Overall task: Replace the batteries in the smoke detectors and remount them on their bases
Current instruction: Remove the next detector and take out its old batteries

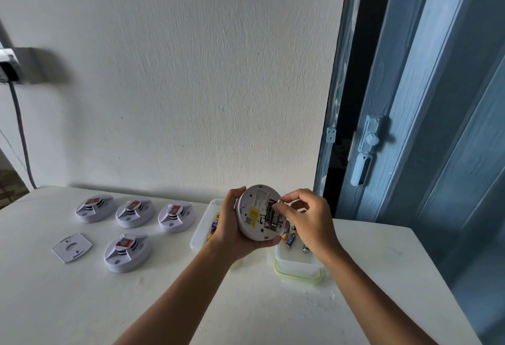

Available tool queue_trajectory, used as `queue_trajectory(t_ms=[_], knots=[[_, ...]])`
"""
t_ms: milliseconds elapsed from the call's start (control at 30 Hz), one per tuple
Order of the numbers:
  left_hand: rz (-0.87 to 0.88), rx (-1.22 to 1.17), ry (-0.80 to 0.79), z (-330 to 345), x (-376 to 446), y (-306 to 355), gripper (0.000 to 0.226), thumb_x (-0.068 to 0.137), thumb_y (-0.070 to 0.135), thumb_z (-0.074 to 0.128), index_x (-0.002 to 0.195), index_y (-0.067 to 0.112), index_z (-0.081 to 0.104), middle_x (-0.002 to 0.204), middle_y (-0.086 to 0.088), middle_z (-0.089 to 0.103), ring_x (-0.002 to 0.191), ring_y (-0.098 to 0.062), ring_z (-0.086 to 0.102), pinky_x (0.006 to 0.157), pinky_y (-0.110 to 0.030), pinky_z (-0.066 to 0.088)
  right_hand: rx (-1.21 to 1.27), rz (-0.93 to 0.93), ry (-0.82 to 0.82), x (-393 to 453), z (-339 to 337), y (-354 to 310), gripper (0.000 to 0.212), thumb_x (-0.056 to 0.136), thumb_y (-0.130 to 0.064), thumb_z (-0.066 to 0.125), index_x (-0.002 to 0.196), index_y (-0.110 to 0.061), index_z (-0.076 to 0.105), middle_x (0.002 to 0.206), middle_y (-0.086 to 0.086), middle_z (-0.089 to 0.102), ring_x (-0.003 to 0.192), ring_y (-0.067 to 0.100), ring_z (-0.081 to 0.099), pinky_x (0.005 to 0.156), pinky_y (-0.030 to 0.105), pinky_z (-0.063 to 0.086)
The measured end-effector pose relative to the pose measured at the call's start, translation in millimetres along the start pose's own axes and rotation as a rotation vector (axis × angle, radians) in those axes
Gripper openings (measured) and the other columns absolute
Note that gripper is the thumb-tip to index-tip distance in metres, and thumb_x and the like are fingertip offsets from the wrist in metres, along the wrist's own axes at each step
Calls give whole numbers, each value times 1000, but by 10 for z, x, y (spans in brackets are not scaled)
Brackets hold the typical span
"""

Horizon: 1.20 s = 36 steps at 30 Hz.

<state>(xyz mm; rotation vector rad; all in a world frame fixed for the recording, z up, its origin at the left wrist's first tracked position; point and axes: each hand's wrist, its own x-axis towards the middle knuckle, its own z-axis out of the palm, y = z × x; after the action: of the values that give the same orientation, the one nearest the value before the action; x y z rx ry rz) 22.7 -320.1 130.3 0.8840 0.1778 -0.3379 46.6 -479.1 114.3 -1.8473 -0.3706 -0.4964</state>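
- Table point(273, 303), white, set against a pale wall point(191, 71); a blue door point(437, 126) with a latch stands to the right, and a cable point(20, 126) hangs down the wall at far left.
- Four smoke detectors lie on the table left of the hands: three in a back row point(94, 209) point(135, 213) point(176, 218) and one in front point(127, 253), each with a red-marked top facing up.
- One loose square mounting plate point(72, 247) lies flat just left of the front detector.
- Two clear plastic tubs sit behind and under the hands: the left tub point(200, 231) is mostly blocked by the left wrist, the right tub point(297, 264), green-rimmed, partly blocked by the right hand; loose batteries point(290, 241) show in both, too hidden to count.
- A fifth detector point(259, 212) is held above the tubs, its round back tilted toward the camera, labels showing.
- Left hand point(232, 224) grips this detector by its rim, fingers curled around the edge.
- Right hand point(306, 216) pinches the top end of a black battery point(274, 215) lying in the detector's back, its long axis running top to bottom.
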Motion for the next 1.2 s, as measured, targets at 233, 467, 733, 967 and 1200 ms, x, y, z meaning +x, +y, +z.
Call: queue_trajectory(t_ms=[233,467,733,967,1200], knots=[[14,17,-15,29,62,17,54,81,52,43,93,11,76,93,-17,70,88,-34,60,69,-40,47,-149,-311,58,-103,44,111,25,91,-26,62,86,-3,70,85,2,58,76,3,56,58,8,44],[-43,-57,-10,83,126,-28,55,85,51,40,85,9,75,92,-15,68,82,-28,59,70,-38,46,-335,-346,-31,-209,34,161,52,99,-44,40,105,-2,70,106,7,57,91,8,58,65,10,53],[-100,34,34,40,173,20,56,86,51,41,84,9,78,92,-17,70,85,-30,61,71,-39,48,-176,-165,-274,-26,-132,153,36,78,-25,77,111,-13,69,128,-7,51,109,5,54,78,11,50],[-115,103,54,41,180,21,51,85,48,42,80,11,77,84,-13,70,79,-26,61,68,-36,48,-295,-228,-349,23,-107,61,44,77,-21,76,119,-8,67,139,2,50,117,13,55,94,22,50],[-149,91,68,22,174,56,45,82,46,44,84,13,73,85,-8,69,77,-24,60,65,-34,49,-289,-377,-412,-12,-48,-20,39,82,-21,53,114,-5,69,114,7,66,99,19,65,83,28,55]])
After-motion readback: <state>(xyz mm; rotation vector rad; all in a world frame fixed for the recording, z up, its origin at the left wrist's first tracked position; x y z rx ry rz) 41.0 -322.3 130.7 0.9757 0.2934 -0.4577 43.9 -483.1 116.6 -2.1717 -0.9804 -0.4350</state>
